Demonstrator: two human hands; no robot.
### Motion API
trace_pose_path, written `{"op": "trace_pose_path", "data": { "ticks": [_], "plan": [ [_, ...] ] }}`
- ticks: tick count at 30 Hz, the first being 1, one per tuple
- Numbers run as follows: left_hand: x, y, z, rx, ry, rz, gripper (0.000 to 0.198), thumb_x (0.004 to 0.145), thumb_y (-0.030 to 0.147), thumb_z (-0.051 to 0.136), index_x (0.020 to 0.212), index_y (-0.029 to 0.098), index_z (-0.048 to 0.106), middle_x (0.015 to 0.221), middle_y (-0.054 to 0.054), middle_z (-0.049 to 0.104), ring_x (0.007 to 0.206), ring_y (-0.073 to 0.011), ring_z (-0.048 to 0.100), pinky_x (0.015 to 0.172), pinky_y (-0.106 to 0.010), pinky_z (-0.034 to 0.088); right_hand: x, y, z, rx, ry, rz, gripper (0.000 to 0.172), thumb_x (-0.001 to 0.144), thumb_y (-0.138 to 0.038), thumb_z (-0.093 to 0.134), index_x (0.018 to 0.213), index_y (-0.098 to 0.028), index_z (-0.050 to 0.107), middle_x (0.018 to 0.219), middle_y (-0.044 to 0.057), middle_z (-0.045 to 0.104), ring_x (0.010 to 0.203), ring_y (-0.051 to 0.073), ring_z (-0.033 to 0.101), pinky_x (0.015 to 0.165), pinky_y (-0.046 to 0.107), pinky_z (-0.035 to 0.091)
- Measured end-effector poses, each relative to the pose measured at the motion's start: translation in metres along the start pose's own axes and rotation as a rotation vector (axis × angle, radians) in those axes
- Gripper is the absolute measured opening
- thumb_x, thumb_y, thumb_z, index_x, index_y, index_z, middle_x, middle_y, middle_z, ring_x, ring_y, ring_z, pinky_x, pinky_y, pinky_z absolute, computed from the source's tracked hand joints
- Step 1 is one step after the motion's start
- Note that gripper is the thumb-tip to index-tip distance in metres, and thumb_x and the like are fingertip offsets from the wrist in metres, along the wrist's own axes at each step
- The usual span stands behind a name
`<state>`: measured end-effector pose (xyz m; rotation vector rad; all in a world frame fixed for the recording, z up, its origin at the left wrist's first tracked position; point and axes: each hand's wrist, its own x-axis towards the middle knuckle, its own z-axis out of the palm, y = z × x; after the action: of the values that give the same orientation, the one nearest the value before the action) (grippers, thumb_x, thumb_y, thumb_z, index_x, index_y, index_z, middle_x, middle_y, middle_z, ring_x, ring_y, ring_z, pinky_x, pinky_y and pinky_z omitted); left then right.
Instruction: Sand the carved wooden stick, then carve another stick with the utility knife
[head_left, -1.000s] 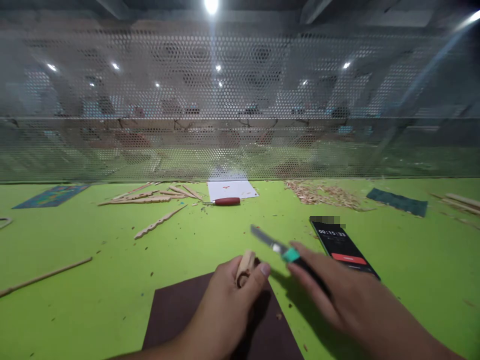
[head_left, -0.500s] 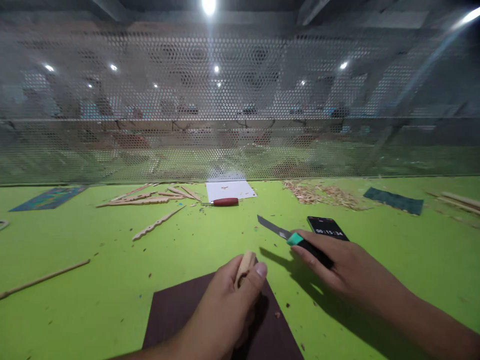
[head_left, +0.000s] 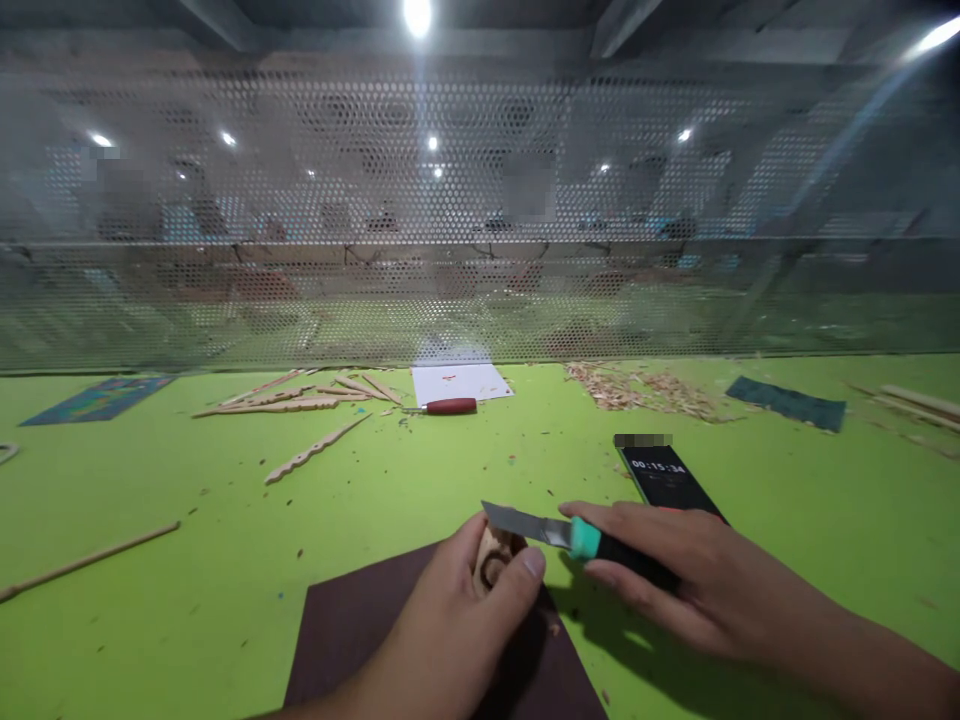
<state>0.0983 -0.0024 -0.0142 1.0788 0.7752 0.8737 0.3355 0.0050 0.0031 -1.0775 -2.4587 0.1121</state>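
My left hand (head_left: 465, 610) is closed around a small pale wooden piece (head_left: 491, 572) with a dark curved line on its face. The lower part of the piece is hidden by my fingers. In my right hand (head_left: 675, 570) is a utility knife (head_left: 585, 540) with a teal and black handle. Its blade points left and lies across the top of the wooden piece; whether it touches the wood I cannot tell. Beneath my left hand is a dark brown sheet (head_left: 352, 620) on the green table (head_left: 187, 630).
A phone (head_left: 664, 480) showing a timer lies beyond my right hand. Farther back are a red-handled tool (head_left: 450, 406), white paper (head_left: 461, 382), carved wooden sticks (head_left: 300, 400), wood shavings (head_left: 637, 390) and a dark green strip (head_left: 787, 402). A perforated metal screen (head_left: 450, 240) stands behind.
My right hand has brought the knife down and left, from above the table to the top of the wooden piece. My left hand has tilted the piece so more of its marked face shows.
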Motion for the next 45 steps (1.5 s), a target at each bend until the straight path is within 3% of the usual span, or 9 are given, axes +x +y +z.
{"op": "trace_pose_path", "data": {
  "ticks": [6,13,21,27,30,33,37,41,45],
  "plan": [
    [0.000,0.002,0.000,0.010,0.013,0.001,0.038,0.089,0.054,0.074,0.104,0.020,0.069,0.081,0.000,0.059,0.078,-0.0153,0.055,0.080,-0.027,0.045,-0.001,-0.001,0.001,0.009,-0.002,0.011,0.033,0.104,-0.031,0.050,0.130,-0.020,0.068,0.113,0.011,0.081,0.090,0.022,0.080,0.074,0.028,0.064],
    [0.000,-0.004,-0.002,0.014,0.076,-0.061,0.038,0.087,0.055,0.075,0.097,0.020,0.065,0.074,0.002,0.054,0.064,-0.0118,0.044,0.060,-0.022,0.037,-0.001,-0.003,0.004,-0.048,-0.006,-0.029,0.036,0.107,-0.033,0.045,0.132,-0.017,0.067,0.110,0.014,0.080,0.094,0.025,0.080,0.077,0.033,0.066],
    [0.002,0.001,0.000,0.018,0.034,0.012,0.036,0.094,0.054,0.068,0.092,0.018,0.063,0.086,-0.001,0.059,0.076,-0.0131,0.050,0.071,-0.023,0.043,-0.005,-0.015,0.014,-0.140,0.057,0.016,0.041,0.109,-0.036,0.040,0.137,-0.015,0.063,0.107,0.014,0.081,0.083,0.025,0.080,0.070,0.034,0.067],
    [0.001,0.002,-0.005,0.199,0.103,0.003,0.040,0.096,0.056,0.063,0.080,0.021,0.052,0.070,0.005,0.043,0.063,-0.0114,0.038,0.058,-0.022,0.034,-0.007,-0.010,0.016,-0.153,0.162,0.111,0.040,0.109,-0.035,0.040,0.139,-0.016,0.058,0.111,0.013,0.080,0.085,0.026,0.081,0.064,0.032,0.065],
    [0.000,-0.002,-0.006,0.217,0.100,0.036,0.038,0.096,0.056,0.062,0.084,0.021,0.057,0.073,0.003,0.049,0.069,-0.0136,0.045,0.065,-0.024,0.040,-0.007,0.000,0.010,-0.147,0.117,0.100,0.040,0.108,-0.035,0.044,0.141,-0.017,0.058,0.113,0.013,0.080,0.089,0.026,0.080,0.069,0.032,0.066],
    [0.000,-0.006,-0.004,0.159,0.044,0.087,0.035,0.098,0.055,0.061,0.098,0.020,0.064,0.091,-0.003,0.062,0.087,-0.0184,0.056,0.082,-0.029,0.047,-0.006,0.005,0.005,-0.148,0.065,0.071,0.040,0.108,-0.036,0.043,0.138,-0.017,0.062,0.111,0.014,0.080,0.086,0.026,0.081,0.070,0.035,0.067],
    [-0.001,-0.007,-0.003,0.134,0.021,0.114,0.035,0.099,0.053,0.062,0.111,0.021,0.067,0.107,-0.007,0.068,0.105,-0.0230,0.059,0.098,-0.035,0.046,-0.005,0.002,0.003,-0.109,-0.007,0.027,0.040,0.108,-0.036,0.043,0.137,-0.016,0.063,0.112,0.015,0.080,0.090,0.027,0.080,0.075,0.037,0.066],
    [-0.001,-0.011,-0.005,0.151,0.037,0.086,0.039,0.099,0.054,0.061,0.118,0.021,0.066,0.114,-0.008,0.071,0.107,-0.0240,0.061,0.098,-0.037,0.046,-0.004,-0.004,0.003,-0.040,-0.096,0.015,0.037,0.109,-0.036,0.041,0.133,-0.020,0.063,0.113,0.013,0.079,0.097,0.026,0.079,0.079,0.036,0.066],
    [0.000,-0.015,-0.006,0.179,0.070,0.100,0.038,0.099,0.053,0.063,0.118,0.020,0.067,0.114,-0.008,0.072,0.107,-0.0233,0.061,0.098,-0.036,0.046,-0.005,-0.005,0.005,-0.035,-0.091,0.027,0.039,0.109,-0.037,0.042,0.139,-0.020,0.061,0.115,0.014,0.079,0.097,0.026,0.079,0.080,0.038,0.066]
  ]
}}
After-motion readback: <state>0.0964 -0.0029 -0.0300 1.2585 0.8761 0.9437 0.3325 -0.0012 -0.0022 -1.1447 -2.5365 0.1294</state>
